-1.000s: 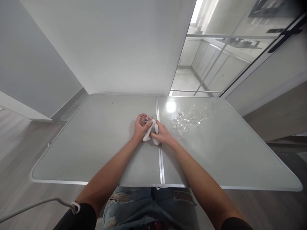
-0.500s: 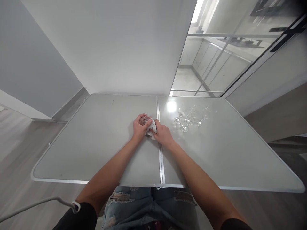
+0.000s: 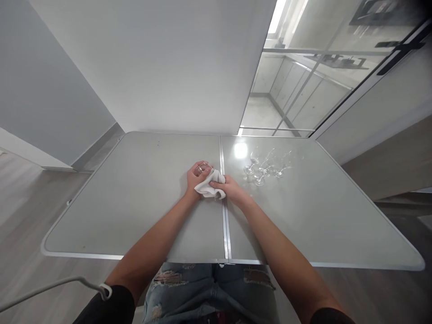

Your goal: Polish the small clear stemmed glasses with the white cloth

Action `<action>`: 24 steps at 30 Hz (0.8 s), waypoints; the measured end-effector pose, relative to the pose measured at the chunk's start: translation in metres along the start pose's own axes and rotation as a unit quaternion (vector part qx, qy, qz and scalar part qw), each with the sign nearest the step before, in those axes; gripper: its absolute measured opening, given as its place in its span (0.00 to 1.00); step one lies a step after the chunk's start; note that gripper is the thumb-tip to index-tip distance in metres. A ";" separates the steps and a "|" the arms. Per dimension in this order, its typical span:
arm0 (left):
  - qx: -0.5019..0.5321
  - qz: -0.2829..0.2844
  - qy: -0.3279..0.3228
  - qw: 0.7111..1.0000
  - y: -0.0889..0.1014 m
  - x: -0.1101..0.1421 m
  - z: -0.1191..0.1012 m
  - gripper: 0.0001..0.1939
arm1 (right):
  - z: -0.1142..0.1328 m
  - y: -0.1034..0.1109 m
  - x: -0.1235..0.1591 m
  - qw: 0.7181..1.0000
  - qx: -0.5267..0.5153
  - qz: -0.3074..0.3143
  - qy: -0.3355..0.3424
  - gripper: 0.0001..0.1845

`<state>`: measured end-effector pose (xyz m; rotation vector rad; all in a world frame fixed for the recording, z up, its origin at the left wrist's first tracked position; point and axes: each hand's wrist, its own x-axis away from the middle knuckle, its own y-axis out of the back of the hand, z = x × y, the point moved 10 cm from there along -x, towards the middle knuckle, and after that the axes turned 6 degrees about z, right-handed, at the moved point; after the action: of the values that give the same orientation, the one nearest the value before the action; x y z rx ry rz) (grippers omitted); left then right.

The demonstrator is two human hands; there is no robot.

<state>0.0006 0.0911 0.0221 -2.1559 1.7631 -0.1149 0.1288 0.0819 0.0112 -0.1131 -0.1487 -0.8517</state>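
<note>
Near the middle of the table, my left hand (image 3: 195, 180) is wrapped round the bowl of a clear wine glass (image 3: 204, 168). A white cloth (image 3: 209, 186) lies against the glass and hides its lower part. My right hand (image 3: 231, 188) grips that cloth, thumb on top, just right of the glass. Several more clear stemmed glasses (image 3: 265, 170) stand close together to the right of my hands, their thin outlines hard to separate.
The pale grey table (image 3: 135, 202) has a metal seam (image 3: 225, 225) down its middle and a metal rim. A white wall (image 3: 175, 81) rises behind it. At the back right is a glazed door (image 3: 303, 85). A grey cable (image 3: 50, 285) runs to my left sleeve.
The cloth, bunched up beside the glass before, is now spread wider and shows more. My right hand has shifted slightly right and down with it. The left hand stays round the glass.
</note>
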 end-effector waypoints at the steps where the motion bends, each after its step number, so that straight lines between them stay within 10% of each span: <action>1: -0.003 -0.006 -0.006 1.000 0.002 0.000 -0.001 0.23 | 0.006 0.007 0.001 0.993 0.102 -0.048 0.021 0.15; 7: -0.007 -0.006 -0.049 0.999 -0.001 0.003 -0.013 0.23 | 0.033 0.008 0.009 0.851 0.500 -0.150 0.053 0.10; 12: 0.013 0.017 -0.016 1.000 -0.006 0.004 -0.011 0.22 | 0.011 -0.004 0.004 0.996 0.090 0.011 0.025 0.17; 16: -0.005 0.032 0.000 0.999 -0.007 0.003 -0.008 0.21 | 0.001 -0.017 0.003 0.986 -0.132 0.098 -0.005 0.25; 20: -0.038 0.011 -0.031 0.999 -0.001 0.002 -0.012 0.22 | 0.010 0.002 0.001 0.984 0.175 -0.009 0.028 0.16; 24: -0.053 -0.004 -0.065 0.996 0.002 0.002 -0.018 0.23 | 0.024 0.006 0.003 0.855 0.510 -0.095 0.028 0.14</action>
<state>-0.0056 0.0849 0.0380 -2.1899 1.7227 0.1168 0.1330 0.0873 0.0354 0.9423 -0.5457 -0.8760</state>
